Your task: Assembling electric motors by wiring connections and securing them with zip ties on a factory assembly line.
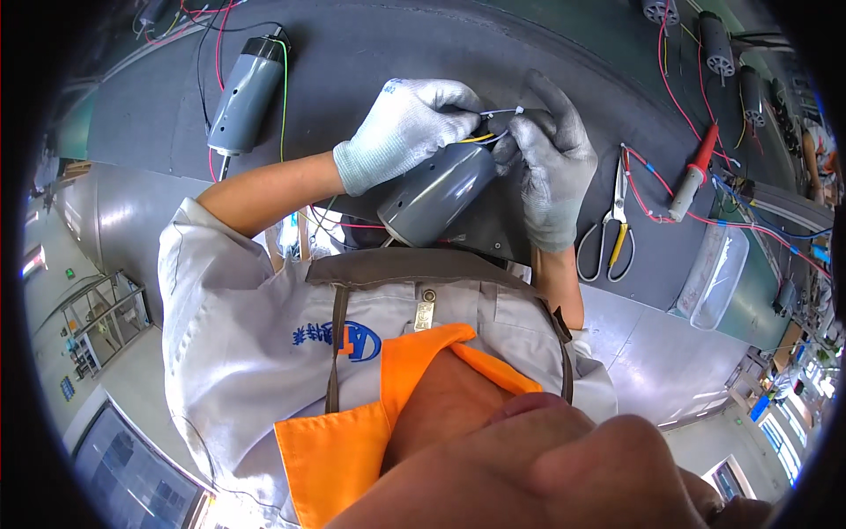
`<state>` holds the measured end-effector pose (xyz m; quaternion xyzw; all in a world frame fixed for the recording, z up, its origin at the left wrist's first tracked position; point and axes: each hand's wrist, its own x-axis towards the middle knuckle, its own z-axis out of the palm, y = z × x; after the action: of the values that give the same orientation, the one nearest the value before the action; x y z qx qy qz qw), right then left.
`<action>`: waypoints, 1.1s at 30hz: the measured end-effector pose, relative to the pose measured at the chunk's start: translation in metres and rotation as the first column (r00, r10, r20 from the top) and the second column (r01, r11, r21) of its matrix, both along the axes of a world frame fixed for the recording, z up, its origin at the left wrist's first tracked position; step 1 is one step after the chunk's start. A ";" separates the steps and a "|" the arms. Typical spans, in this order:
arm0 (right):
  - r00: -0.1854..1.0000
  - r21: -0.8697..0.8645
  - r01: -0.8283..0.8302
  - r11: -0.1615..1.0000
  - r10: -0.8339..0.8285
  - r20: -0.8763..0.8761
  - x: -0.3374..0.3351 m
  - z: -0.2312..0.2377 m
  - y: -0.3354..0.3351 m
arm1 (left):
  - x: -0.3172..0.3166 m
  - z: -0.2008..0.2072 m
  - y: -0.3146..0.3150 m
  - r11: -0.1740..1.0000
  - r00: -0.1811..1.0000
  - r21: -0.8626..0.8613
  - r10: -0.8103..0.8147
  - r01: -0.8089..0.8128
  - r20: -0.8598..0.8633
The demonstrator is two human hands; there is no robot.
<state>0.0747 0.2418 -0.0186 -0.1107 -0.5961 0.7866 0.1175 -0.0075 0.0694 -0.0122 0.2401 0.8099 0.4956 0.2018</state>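
Both my hands wear white-grey work gloves and meet above the end of a grey cylindrical motor [441, 194] lying tilted in front of me. My left hand [410, 128] is closed in a pinch on the thin tail of a white cable tie [505, 112]. On the other side, my right hand [555, 163] is closed with thumb and fingers around the tie's small head; its palm side is partly hidden. A yellow wire [478, 138] and a pale wire come off the motor's end between the hands. The right glove's fingertips look dirty.
Scissors [614, 220] lie right of my right hand. Beyond them are a red-and-white handheld tool [694, 172] with cables and a clear tray [718, 278]. Another grey motor [242, 101] with wires lies left on the dark bench [339, 53]. Several motors [716, 44] lie far right.
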 end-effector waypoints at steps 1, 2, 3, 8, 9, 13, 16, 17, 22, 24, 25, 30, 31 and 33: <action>1.000 0.000 0.004 1.000 -0.004 0.000 -0.001 0.002 0.004 | 0.000 -0.001 0.001 1.000 1.000 -0.004 -0.011 0.011 -0.006; 0.996 0.002 -0.066 0.998 0.065 0.062 -0.003 0.007 0.006 | 0.000 -0.001 0.000 1.000 1.000 -0.004 -0.020 0.020 -0.017; 0.983 -0.001 -0.134 0.991 0.133 0.125 -0.005 0.012 0.009 | 0.001 0.001 -0.001 1.000 1.000 0.000 -0.023 0.023 -0.020; 0.879 -0.013 -0.396 0.918 0.383 0.283 -0.019 0.017 0.039 | 0.004 0.005 0.019 0.992 0.988 0.121 -0.041 0.023 0.147; 0.869 0.004 -0.408 0.913 0.387 0.310 -0.019 0.021 0.042 | 0.004 0.005 0.021 0.993 0.997 0.105 -0.067 0.062 0.048; 0.944 0.307 -0.246 0.919 0.155 0.292 -0.001 0.021 0.028 | 0.011 -0.007 0.029 0.985 0.991 0.171 -0.007 0.030 -0.137; 0.974 0.898 0.146 0.415 0.101 -0.205 0.009 0.005 0.032 | 0.018 -0.008 0.027 0.991 0.906 0.094 -0.048 0.096 -0.420; 0.986 0.896 0.098 0.433 0.080 -0.146 0.011 0.013 0.031 | 0.020 -0.008 0.027 0.992 0.926 0.095 -0.035 0.077 -0.376; 0.999 0.590 -0.054 0.806 0.044 0.033 0.015 -0.014 0.050 | 0.032 -0.006 0.021 0.984 0.988 0.168 0.084 -0.061 -0.132; 0.999 0.563 0.007 0.826 -0.032 0.035 0.009 -0.035 0.063 | 0.038 -0.003 0.022 0.970 0.986 0.186 0.166 -0.160 -0.019; 0.997 0.654 0.068 0.753 -0.071 -0.021 0.002 -0.038 0.069 | 0.039 -0.002 0.022 0.971 0.987 0.183 0.160 -0.154 -0.020; 0.988 0.844 0.152 0.514 -0.050 -0.147 -0.024 -0.034 0.074 | 0.037 -0.016 0.021 0.988 0.908 0.141 0.120 -0.068 -0.401; 0.990 0.861 0.132 0.492 -0.029 -0.135 -0.026 -0.034 0.075 | 0.037 -0.019 0.020 0.995 0.832 0.103 0.060 -0.003 -0.551; 0.991 0.712 0.136 0.689 -0.100 -0.093 -0.026 -0.038 0.072 | 0.034 -0.015 0.025 0.998 0.811 0.030 -0.025 0.052 -0.585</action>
<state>0.0483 0.3141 -0.0571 -0.0761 -0.8439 0.4855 0.2155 0.0263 0.0940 -0.0271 0.4012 0.8166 0.4117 -0.0520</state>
